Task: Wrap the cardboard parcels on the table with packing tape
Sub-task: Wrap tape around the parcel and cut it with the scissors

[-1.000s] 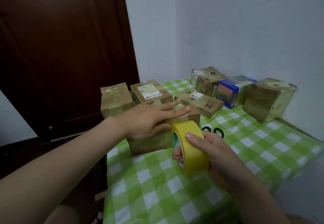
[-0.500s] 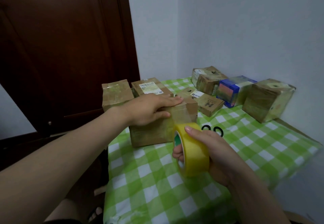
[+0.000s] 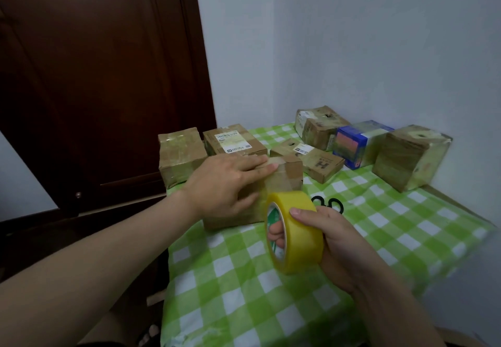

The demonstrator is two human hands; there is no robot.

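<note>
Checked table (image 3: 393, 227), parcel (image 3: 284, 175) near left edge, left hand (image 3: 225, 181) flat atop (fingers (image 3: 254, 162) straight), right hand (image 3: 336, 241) gripping tape (image 3: 298, 235)

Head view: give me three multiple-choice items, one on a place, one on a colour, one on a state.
1. Where does the left grip rest? A) on the nearest parcel; B) on the blue box; C) on the cloth.
2. What colour is the tape roll? A) red; B) yellow; C) black.
3. The right grip is: A) empty; B) holding scissors; C) holding the tape roll.
A: it lies flat on the parcel's top. B: its band is yellow. C: it curls round the roll.
</note>
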